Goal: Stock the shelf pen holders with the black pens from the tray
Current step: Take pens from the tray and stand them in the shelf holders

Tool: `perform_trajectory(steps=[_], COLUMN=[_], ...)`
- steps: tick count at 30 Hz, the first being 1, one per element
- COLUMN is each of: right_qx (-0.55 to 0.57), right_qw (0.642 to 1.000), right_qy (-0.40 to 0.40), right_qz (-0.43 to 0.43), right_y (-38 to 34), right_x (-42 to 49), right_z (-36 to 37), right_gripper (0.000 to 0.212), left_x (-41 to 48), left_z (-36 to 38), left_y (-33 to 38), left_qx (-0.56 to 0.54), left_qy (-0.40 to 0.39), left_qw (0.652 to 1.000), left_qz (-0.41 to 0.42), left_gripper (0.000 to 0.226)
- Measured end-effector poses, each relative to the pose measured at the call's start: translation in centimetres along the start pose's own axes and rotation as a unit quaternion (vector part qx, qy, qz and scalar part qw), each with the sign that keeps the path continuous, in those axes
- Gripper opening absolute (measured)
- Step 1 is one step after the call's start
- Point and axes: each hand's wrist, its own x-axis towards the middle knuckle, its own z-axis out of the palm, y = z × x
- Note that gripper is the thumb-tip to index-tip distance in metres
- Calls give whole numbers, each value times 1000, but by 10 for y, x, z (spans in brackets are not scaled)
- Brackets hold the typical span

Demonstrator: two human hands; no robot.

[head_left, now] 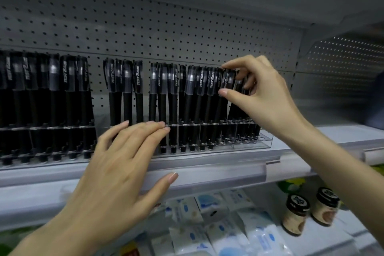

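Right hand: the right hand (264,93) pinched the cap of one pen (227,81) between thumb and forefinger. Its other fingers curled behind the neighbouring caps.
Pen: it stood at the right end of the row, leaning a little to the right, with its lower end down among the slots. Whether it was fully seated could not be told.
Left hand: the left hand (116,172) held nothing. Its fingers were straight and close together, with the tips laid on the front rail of the holder (264,141), and the thumb was spread out below, over the shelf (207,164) edge.
Holder: clear plastic, standing on the shelf. Its right half was packed with upright pens (191,93), and its left half held only a few, with gaps between them.
Left holder: the left holder (41,129) beside it looked full.
Done: judged mostly stocked, with both holders carrying dense rows.
Left to do: probably the sparse left half of the right-hand holder, partly hidden behind the left hand.
Tray: not in view, so the number of pens remaining could not be told.
Around: pegboard (166,27) stood behind, and packs (228,235) and two jars (297,214) sat on the shelf below.
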Motion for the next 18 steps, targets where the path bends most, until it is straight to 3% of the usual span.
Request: perform_trajectory(steps=[13, 18], right_qx=[15, 39], right_qw=[1000, 997], right_qy=[15, -34], right_qz=[-12, -62], right_y=[-13, -39], right_x=[-21, -61], right_z=[-2, 16], right_gripper=[41, 41], left_x=[-8, -39], left_z=[-10, -21], left_y=[-1, 9], left_qx=[10, -21], left_qy=[-33, -12], left_qw=[999, 1000], left_qz=[16, 7], left_gripper=[62, 60])
